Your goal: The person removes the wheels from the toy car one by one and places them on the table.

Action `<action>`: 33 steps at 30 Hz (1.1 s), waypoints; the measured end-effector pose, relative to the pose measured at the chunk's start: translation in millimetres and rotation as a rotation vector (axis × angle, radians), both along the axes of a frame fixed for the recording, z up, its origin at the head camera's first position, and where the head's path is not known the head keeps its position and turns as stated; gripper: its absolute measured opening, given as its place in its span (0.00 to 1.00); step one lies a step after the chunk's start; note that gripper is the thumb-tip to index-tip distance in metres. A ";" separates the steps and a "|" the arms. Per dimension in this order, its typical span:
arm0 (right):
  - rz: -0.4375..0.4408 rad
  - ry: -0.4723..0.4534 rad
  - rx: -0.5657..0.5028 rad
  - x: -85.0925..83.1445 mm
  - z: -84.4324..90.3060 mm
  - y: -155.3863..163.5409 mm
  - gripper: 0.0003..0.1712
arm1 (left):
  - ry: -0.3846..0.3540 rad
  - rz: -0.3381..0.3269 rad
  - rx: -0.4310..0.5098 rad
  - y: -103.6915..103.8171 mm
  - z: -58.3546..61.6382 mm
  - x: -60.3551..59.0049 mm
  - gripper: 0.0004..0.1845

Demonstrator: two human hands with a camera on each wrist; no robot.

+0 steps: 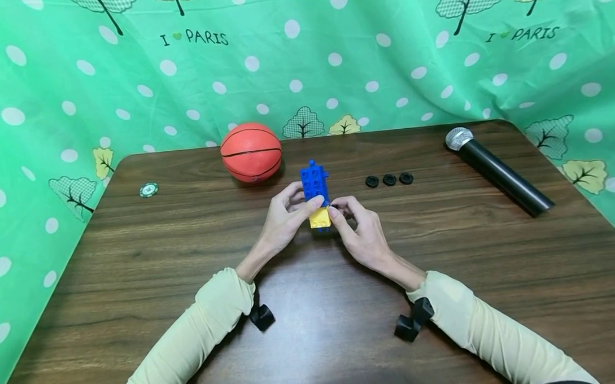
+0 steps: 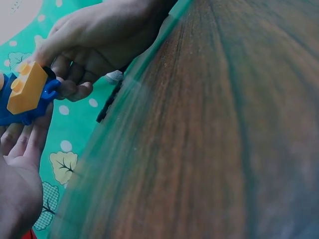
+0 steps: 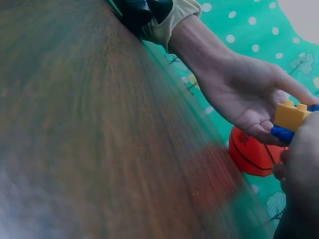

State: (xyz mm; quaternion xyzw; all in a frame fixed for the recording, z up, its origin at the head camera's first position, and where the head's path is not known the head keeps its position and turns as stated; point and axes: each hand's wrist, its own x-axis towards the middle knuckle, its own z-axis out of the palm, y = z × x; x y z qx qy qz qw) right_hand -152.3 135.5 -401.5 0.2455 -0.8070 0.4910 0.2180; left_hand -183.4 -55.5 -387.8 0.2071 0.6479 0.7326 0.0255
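Note:
My left hand (image 1: pixel 284 216) grips a toy vehicle of building blocks, its thumb lying over the top. The toy has a long studded blue block (image 1: pixel 314 180) and a yellow block (image 1: pixel 320 218) at the near end, with a blue hook (image 2: pixel 51 89) sticking out below the yellow. At the toy's right side, my right hand (image 1: pixel 362 233) pinches a small black wheel (image 2: pixel 49 73) against it, beside the yellow block. The wheel is mostly hidden by the fingers. Both hands hold the toy above the table. In the right wrist view the right hand partly covers the toy.
On the wooden table (image 1: pixel 187 241), three black wheels (image 1: pixel 389 180) lie in a row right of the toy. A black microphone (image 1: pixel 505 174) rests at the far right. An orange-red basketball (image 1: pixel 251 152) sits behind the left hand, and a poker chip (image 1: pixel 148 189) lies far left.

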 end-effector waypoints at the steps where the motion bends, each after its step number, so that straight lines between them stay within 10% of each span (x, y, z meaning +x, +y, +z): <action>1: -0.005 0.007 -0.002 0.2 0.1 0.1 0.06 | 0.000 0.000 -0.008 0.1 0.6 0.3 0.33; 22: 0.079 0.020 0.102 -0.6 0.5 1.2 0.08 | -0.048 -0.068 0.030 -8.4 -2.4 -1.3 0.33; 28: 0.100 -0.127 0.077 -0.1 1.7 -0.9 0.28 | -0.056 -0.069 0.088 -5.0 -1.1 -0.6 0.27; 33: 0.082 -0.010 0.093 -1.4 -1.7 -2.8 0.33 | -0.075 -0.086 0.112 -4.0 -2.6 -0.8 0.26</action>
